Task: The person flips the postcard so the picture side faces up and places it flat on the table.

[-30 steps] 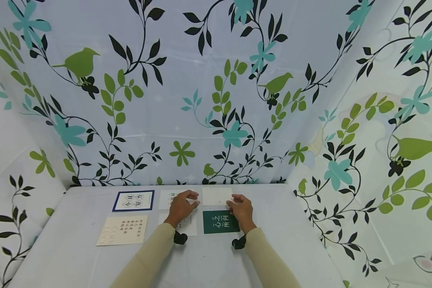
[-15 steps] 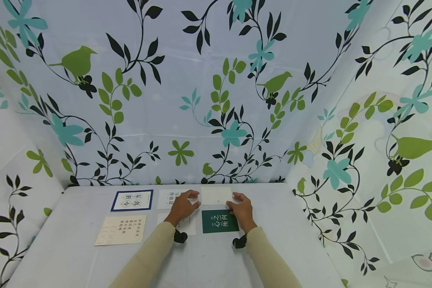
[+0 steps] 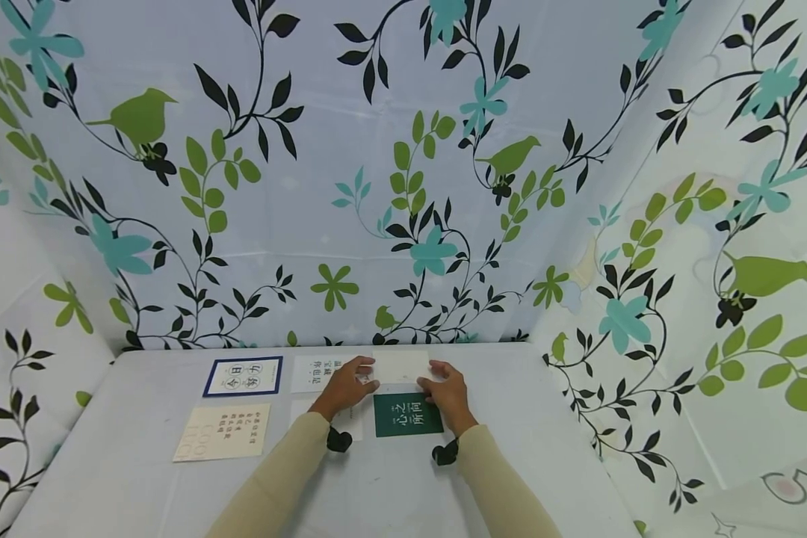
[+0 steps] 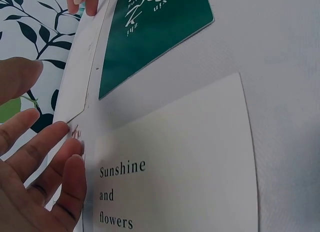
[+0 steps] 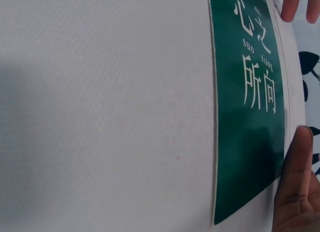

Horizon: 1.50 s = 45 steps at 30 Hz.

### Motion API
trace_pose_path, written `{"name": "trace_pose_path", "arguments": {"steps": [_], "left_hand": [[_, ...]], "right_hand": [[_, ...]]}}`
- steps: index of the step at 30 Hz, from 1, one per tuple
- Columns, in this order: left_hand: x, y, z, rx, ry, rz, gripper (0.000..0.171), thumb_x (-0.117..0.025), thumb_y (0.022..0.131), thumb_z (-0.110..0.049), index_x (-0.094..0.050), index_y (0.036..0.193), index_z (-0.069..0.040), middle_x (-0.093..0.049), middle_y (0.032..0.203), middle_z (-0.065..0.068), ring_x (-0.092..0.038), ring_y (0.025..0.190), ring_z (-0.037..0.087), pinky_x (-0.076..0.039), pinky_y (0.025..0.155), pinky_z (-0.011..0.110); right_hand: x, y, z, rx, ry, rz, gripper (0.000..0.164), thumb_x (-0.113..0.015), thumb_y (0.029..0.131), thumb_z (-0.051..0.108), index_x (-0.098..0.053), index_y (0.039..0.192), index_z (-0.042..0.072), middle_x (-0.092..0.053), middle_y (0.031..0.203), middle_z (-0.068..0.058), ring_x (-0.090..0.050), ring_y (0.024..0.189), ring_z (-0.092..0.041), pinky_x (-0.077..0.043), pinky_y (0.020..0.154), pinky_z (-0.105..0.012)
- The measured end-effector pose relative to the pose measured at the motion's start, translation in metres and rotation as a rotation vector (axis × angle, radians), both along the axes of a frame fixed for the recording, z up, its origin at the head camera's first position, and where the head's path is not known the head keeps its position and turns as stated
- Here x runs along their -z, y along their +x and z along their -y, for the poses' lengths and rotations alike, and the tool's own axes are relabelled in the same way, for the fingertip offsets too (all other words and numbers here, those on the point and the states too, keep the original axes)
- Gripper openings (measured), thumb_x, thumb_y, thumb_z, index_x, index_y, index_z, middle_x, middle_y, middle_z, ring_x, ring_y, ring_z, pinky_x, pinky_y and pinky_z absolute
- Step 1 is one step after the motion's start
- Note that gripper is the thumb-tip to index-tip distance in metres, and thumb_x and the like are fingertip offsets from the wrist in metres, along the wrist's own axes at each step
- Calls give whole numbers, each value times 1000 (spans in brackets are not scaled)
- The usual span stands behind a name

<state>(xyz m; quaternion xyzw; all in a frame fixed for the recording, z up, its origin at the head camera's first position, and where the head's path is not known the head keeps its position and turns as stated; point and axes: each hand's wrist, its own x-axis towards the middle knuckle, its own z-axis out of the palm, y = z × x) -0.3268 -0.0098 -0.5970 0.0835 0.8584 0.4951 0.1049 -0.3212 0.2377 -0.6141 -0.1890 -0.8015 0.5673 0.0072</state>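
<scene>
A plain cream card (image 3: 401, 367) lies at the back of the table between my two hands. My left hand (image 3: 343, 387) is at its left edge, fingers spread and loosely bent, one fingertip right at the card's corner in the left wrist view. At the right edge is my right hand (image 3: 449, 394), its fingers and thumb relaxed against that side. Just in front lies a dark green card (image 3: 408, 415) with white characters. Under my left wrist, partly hidden, is a white card (image 4: 185, 157) reading "Sunshine and flowers". Behind the left hand lies another white card (image 3: 308, 373) with dark characters.
To the left, a blue-bordered card (image 3: 242, 376) lies behind a beige card (image 3: 222, 433) with brown writing. All rest flat on a white tablecloth (image 3: 383, 493). A leaf-and-bird patterned curtain (image 3: 296, 179) rises at the table's back edge and along both sides.
My left hand has moved slightly right, up to the cream card's left edge. The right hand stays by the right edge. The head view has shifted a little; the cards lie as before.
</scene>
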Motion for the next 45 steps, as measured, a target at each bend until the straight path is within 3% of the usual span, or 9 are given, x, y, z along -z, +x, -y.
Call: {"name": "trace_pose_path", "arguments": {"steps": [13, 16, 19, 22, 31, 40, 45], "left_hand": [[-5, 0, -3, 18, -13, -7, 55, -74, 101, -24, -56, 151, -11, -66, 146, 17, -66, 129, 39, -49, 111, 58], [-4, 0, -3, 21, -10, -5, 54, -74, 101, -24, -56, 150, -11, -66, 146, 17, -66, 129, 38, -49, 111, 58], [-4, 0, -3, 22, -6, -9, 54, -74, 100, -24, -57, 149, -10, -66, 145, 17, -66, 128, 38, -49, 111, 58], [-3, -1, -3, 18, -9, -13, 54, -75, 100, -24, -58, 149, -10, -67, 144, 17, -67, 126, 38, -49, 110, 58], [-3, -1, -5, 7, -16, -11, 50, -75, 100, -24, -59, 146, -11, -67, 143, 17, -67, 125, 37, -49, 110, 58], [-3, 1, -5, 2, -21, -18, 48, -75, 100, -23, -61, 144, -10, -68, 140, 16, -68, 123, 35, -50, 108, 57], [-3, 1, -6, -2, -14, -17, 47, -74, 101, -23, -61, 144, -11, -68, 140, 17, -68, 124, 36, -50, 109, 58]], "right_hand": [[-7, 3, 4, -15, 8, -20, 50, -83, 92, 18, -67, 140, 18, -60, 151, -17, -74, 93, -21, -62, 75, -29], [-7, 3, 4, 15, 14, -25, 47, -83, 92, 19, -69, 137, 19, -64, 147, -15, -72, 111, -28, -62, 89, -39], [-8, 3, 3, 41, 15, -39, 44, -82, 92, 19, -70, 135, 18, -67, 143, -13, -63, 131, -35, -53, 108, -54], [-8, 2, 2, 58, 0, -55, 41, -81, 93, 19, -71, 133, 17, -70, 139, -12, -60, 136, -36, -44, 117, -58], [-11, 7, -1, 102, -130, -96, 35, -77, 96, 11, -71, 131, 11, -73, 127, -11, -71, 115, -26, -59, 101, -42], [-14, 11, -1, 92, -196, -78, 26, -74, 98, 7, -74, 124, 4, -74, 114, -11, -71, 101, -23, -62, 90, -35], [-13, 10, -1, 81, -221, -64, 23, -74, 99, 9, -76, 122, 6, -75, 113, -12, -73, 99, -24, -63, 81, -29]]}}
